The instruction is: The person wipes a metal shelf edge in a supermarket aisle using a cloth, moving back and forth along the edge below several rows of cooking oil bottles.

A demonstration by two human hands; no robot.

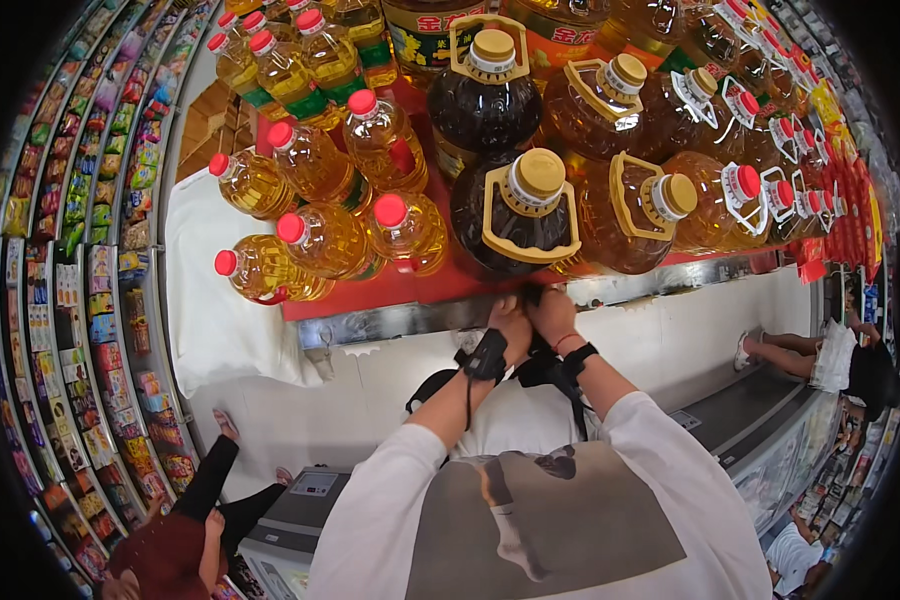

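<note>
My left hand (511, 324) and my right hand (554, 315) are close together in front of my body, just below the edge of the red-covered display shelf (360, 295). A small black thing shows between them, too hidden to name. Both wrists wear black bands. Beyond my hands stand a dark oil jug with a tan handle and cap (521, 210) and an amber oil jug (630, 217). Left of these are several smaller bottles of yellow oil with red caps (409, 232).
White cloth-like sacking (225, 300) lies at the display's left end. Snack shelves (82, 262) line the left. Chest freezers (765, 420) stand behind me on both sides. One person in dark red (165, 547) is at lower left; other people are at the right.
</note>
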